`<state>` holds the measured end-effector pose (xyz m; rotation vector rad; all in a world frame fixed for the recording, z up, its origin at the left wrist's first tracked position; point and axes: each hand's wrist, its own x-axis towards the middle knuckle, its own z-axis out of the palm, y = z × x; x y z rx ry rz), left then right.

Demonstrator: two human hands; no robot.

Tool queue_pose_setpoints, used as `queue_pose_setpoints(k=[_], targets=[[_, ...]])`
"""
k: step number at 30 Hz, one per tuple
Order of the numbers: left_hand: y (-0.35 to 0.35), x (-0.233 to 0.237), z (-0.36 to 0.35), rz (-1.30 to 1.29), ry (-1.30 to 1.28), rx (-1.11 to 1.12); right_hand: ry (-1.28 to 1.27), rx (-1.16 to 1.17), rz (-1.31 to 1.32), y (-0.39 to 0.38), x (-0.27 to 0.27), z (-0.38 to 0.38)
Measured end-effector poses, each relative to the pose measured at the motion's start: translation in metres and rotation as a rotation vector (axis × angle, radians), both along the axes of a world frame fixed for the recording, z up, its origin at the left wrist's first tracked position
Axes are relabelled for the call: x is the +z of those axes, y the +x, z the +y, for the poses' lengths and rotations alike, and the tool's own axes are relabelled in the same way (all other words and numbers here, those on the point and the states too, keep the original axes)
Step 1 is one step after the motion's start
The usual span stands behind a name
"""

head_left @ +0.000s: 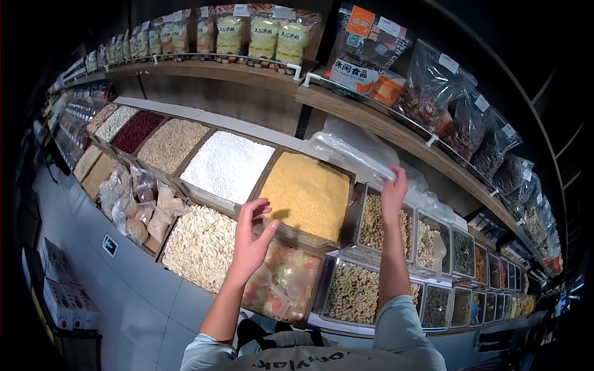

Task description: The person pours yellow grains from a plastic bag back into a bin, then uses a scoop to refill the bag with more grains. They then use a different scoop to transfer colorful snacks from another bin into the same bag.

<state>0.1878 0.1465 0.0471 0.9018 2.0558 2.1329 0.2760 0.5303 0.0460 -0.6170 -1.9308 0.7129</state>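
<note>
My right hand [393,191] is raised over the clear-lidded nut bins and pinches the edge of a clear plastic bag [350,147] from a stack lying under the wooden shelf. My left hand [252,238] hovers with fingers apart above the front edge of the yellow grain bin [307,193], holding nothing. Below it sits a bin of clear packets with colourful pieces [286,279].
Open wooden bins hold white grains [226,164], pale seeds [199,245], oats and red beans [137,131]. Lidded bins of nuts [354,290] run to the right. Packaged snacks [265,31] line the upper shelf. Bagged goods [133,204] sit at the left; boxes stand on the floor.
</note>
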Motion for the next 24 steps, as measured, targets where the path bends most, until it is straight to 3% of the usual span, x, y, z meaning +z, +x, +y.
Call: queue_pose_setpoints(k=[3, 7, 9, 11, 13, 15, 17, 18, 20, 21, 24], targets=[[-0.009, -0.023, -0.019, -0.194, -0.051, -0.094, 0.055, -0.041, -0.218, -0.041, -0.044, 0.051], [-0.035, -0.014, -0.039, -0.017, -0.073, -0.041, -0.132, -0.095, -0.397, -0.058, -0.083, 0.078], [-0.052, -0.005, -0.05, 0.099, -0.039, -0.018, -0.013, -0.18, -0.333, -0.05, -0.046, 0.033], [-0.068, 0.006, -0.057, 0.261, 0.109, -0.039, -0.078, 0.089, -0.08, -0.039, 0.028, -0.047], [-0.08, 0.027, -0.062, 0.415, 0.303, -0.041, 0.088, 0.262, 0.165, -0.027, 0.084, -0.114], [-0.092, 0.054, -0.064, 0.602, 0.458, -0.062, 0.509, 0.312, 0.402, -0.009, 0.117, -0.164], [-0.095, 0.088, -0.068, 0.708, 0.554, -0.036, 0.588, 0.478, 0.378, 0.019, 0.149, -0.202], [-0.091, 0.099, -0.069, 0.713, 0.589, 0.032, 0.633, 0.595, 0.33, 0.026, 0.161, -0.217], [-0.102, 0.091, -0.098, 0.809, 0.558, 0.022, 0.728, 0.539, 0.258, 0.028, 0.158, -0.244], [-0.104, 0.092, -0.096, 0.814, 0.588, 0.078, 0.779, 0.418, 0.345, 0.017, 0.149, -0.25], [-0.099, 0.096, -0.091, 0.794, 0.546, 0.157, 0.62, 0.431, 0.41, 0.014, 0.135, -0.272]])
